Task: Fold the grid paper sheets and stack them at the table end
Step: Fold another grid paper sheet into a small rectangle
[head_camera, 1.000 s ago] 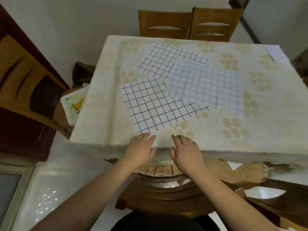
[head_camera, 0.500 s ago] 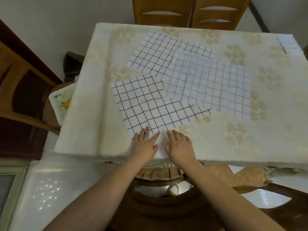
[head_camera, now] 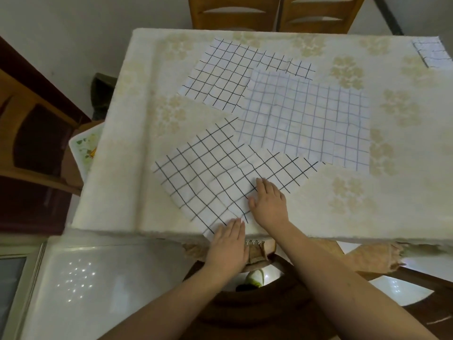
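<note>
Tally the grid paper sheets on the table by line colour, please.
Black-lined sheets lying open: 2, the near one under both hands and the far one.
Blue-lined sheets lying open: 1, in the middle.
Small piece at the far right corner, line colour unclear: 1.
Total: 4.

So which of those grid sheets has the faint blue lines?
The middle white paper sheet, overlapping both; the black-lined sheets lie behind it and nearer.

No readable text, labels, brands or numbers; sheets bear ruled grids only.
</note>
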Available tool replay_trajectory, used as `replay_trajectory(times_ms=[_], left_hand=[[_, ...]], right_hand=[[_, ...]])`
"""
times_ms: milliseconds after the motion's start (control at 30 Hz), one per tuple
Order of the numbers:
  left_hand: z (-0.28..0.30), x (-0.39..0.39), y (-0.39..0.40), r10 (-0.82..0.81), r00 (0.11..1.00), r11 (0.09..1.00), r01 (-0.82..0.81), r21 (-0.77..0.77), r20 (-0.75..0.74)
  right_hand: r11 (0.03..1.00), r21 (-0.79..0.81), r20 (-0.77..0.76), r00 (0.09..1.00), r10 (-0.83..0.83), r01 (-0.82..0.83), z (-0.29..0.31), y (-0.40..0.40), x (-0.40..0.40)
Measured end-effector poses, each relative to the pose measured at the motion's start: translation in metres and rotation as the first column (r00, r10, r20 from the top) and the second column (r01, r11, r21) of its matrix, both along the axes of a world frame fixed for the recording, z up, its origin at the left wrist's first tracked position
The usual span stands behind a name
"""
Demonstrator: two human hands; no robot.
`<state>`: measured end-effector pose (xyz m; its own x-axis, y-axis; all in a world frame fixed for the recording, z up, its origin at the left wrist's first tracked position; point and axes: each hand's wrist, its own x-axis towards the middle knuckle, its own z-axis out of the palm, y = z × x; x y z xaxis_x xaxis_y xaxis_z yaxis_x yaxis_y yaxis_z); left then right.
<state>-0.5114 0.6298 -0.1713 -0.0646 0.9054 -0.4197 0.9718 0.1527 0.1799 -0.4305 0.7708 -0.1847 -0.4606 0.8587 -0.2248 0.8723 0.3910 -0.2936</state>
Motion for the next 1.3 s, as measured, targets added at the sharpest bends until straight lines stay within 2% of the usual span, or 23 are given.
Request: replay_trajectory(times_ms=[133,233,367,433,633,767,900,1133,1300], left_hand=[[0.006,0.034,-0.004,-0.106,0.991,0.994,0.107,-0.01,0.085],[0.004,0.044,0.001,-0.191,0.969,0.981,0.182,0.073,0.156],[0.009,0.025,0.022,-0.399,0.874,0.917,0.387,0.099,0.277],[0.014,0.005,0.041,-0.444,0.849,0.896,0.42,0.142,0.288],[0.002,-0.071,0.121,-0.273,0.948,0.937,0.224,0.267,0.163],[-0.026,-0.113,0.143,-0.155,0.985,0.987,0.158,0.035,-0.073],[-0.036,-0.124,0.142,-0.107,0.992,0.991,0.101,-0.091,-0.069],[-0.04,-0.111,0.111,0.007,0.999,0.994,-0.012,-0.107,-0.048],[-0.041,-0.09,0.077,0.16,0.987,0.979,-0.163,-0.125,-0.031]], right_hand=[[0.998,-0.038,0.007,0.999,-0.049,0.049,-0.005,0.005,0.015],[0.997,-0.044,0.008,0.998,-0.065,0.065,-0.007,0.01,0.03],[0.998,-0.055,0.02,1.0,-0.023,0.024,-0.011,0.019,0.054],[0.998,-0.054,-0.006,1.0,0.01,-0.011,-0.013,0.023,0.064],[0.999,-0.022,-0.036,0.999,-0.03,0.029,-0.014,0.025,0.082],[1.0,-0.007,-0.016,1.0,0.012,-0.012,-0.023,0.012,0.083],[1.0,0.006,0.009,1.0,0.03,-0.03,-0.029,-0.002,0.083],[0.997,-0.008,0.029,0.997,0.073,-0.073,-0.036,0.006,0.1],[0.994,0.108,-0.033,0.999,0.038,-0.035,-0.035,0.009,0.103]])
